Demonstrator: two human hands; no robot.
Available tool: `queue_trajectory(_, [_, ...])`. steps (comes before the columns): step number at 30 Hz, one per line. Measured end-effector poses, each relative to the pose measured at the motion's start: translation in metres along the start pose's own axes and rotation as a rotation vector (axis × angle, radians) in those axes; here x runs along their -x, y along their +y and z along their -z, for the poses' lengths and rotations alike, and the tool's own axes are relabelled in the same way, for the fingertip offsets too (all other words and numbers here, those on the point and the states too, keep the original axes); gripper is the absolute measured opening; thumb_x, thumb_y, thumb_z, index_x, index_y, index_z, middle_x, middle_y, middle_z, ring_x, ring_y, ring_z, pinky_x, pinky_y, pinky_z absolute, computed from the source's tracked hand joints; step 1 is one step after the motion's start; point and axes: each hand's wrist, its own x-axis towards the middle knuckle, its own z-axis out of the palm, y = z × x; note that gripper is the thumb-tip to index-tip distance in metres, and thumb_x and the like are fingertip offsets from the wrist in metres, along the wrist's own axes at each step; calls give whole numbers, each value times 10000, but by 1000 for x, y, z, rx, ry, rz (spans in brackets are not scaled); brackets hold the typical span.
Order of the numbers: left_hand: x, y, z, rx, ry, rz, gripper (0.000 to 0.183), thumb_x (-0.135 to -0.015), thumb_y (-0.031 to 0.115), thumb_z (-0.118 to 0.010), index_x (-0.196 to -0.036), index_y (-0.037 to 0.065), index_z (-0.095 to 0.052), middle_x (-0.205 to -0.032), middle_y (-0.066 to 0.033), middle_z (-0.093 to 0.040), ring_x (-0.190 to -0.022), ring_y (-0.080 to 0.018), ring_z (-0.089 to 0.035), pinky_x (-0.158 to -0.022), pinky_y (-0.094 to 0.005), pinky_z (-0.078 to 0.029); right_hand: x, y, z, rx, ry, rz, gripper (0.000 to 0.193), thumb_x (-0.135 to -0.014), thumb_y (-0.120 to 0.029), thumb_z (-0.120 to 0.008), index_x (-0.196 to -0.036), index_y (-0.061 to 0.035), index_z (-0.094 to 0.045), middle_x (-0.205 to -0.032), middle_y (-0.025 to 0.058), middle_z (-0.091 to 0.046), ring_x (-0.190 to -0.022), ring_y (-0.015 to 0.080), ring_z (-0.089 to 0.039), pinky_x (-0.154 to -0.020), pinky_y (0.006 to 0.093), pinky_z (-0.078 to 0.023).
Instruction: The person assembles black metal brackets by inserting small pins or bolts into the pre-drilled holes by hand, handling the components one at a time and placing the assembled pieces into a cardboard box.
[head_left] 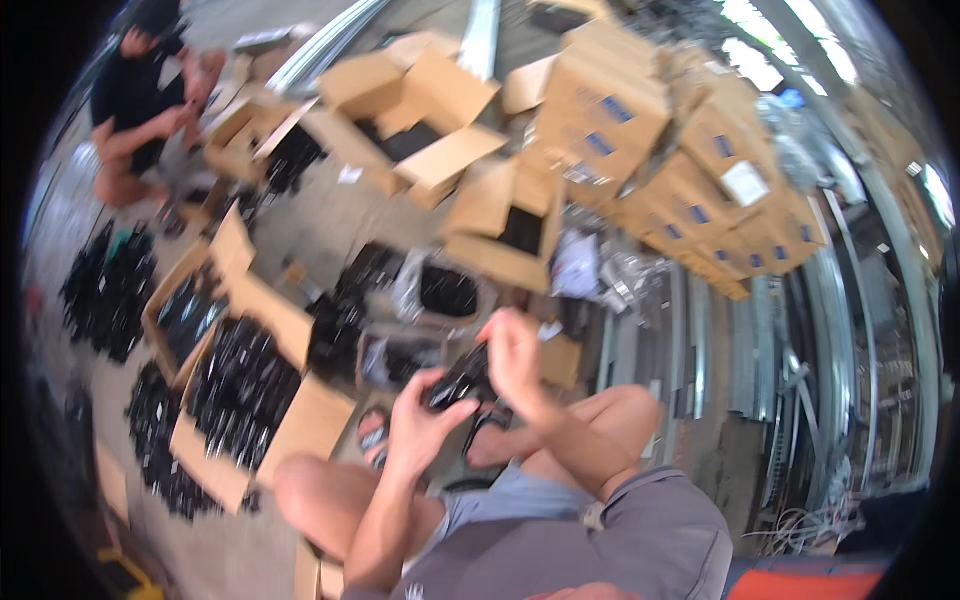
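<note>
In the head view, the only one, the person sits low with bent knees, and the work is held up between the two hands, above the feet and in front of the lap. The left grip [412, 416] closes around a glossy black bundle [460, 383], with the thumb on the near side and the fingers on the far side. The right grip [514, 358] is raised at the bundle's upper right end with its fingers curled; blur hides whether they pinch anything, so I cannot tell. Whether the bundle is one part or several is also unclear.

To do this well, the left grip should probably act as the steady holder, firm but not squeezing, while the right does the fine work at the end. Keeping both wrists near the knees would likely save effort and stop the bundle twisting. Glossy pieces may slip, so the thumb is best kept across the middle rather than at the edge. Further black pieces lie in the plastic-lined box [408, 287] just beyond and in the open carton [312, 425] to the left, so turning the bundle slowly should avoid dropping pieces among them.
</note>
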Motion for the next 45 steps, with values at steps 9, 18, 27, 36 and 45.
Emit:
queue_trajectory(9, [10,33,15,-1,124,-74,478,-802,-32,-782,-1247,-21,-607,-1149,-86,-678,-963,-102,-644,-854,-242,-530,21,-14,12,-251,-5,49,280,-1034,-166,-492,-848,15,-596,-802,51,-627,-758,114,-582,-708,270,-461])
queue_trajectory(18, [4,78,16,-68,55,-127,562,-782,-51,-789,-1301,-47,-574,-1170,-147,-678,-970,-130,-676,-847,-261,-567,16,-40,44,-262,-478,52,462,-784,-158,-825,-1184,11,-666,-1047,100,-699,-953,161,-658,-842,295,-512])
queue_trajectory(27, [-23,105,23,33,-79,27,574,-858,69,-755,-1381,2,-528,-1111,-61,-718,-895,-71,-655,-820,-216,-532,28,-51,19,-435,-109,51,360,-827,-84,-779,-1153,25,-671,-1078,101,-692,-974,149,-645,-859,280,-504])
queue_trajectory(36, [-37,89,37,259,-129,1,458,-768,-27,-798,-1194,7,-632,-1065,-74,-727,-933,-122,-683,-855,-266,-547,17,-48,17,-369,-213,132,361,-802,-39,-781,-1141,23,-672,-1117,129,-683,-1025,180,-650,-905,305,-508])
queue_trajectory(45, [-23,86,45,420,-90,-170,439,-758,-92,-772,-1161,0,-624,-1168,-144,-695,-972,-149,-692,-897,-302,-567,18,-54,-2,-402,-253,212,436,-767,-94,-836,-1151,15,-659,-1137,132,-669,-1028,203,-646,-898,306,-501])
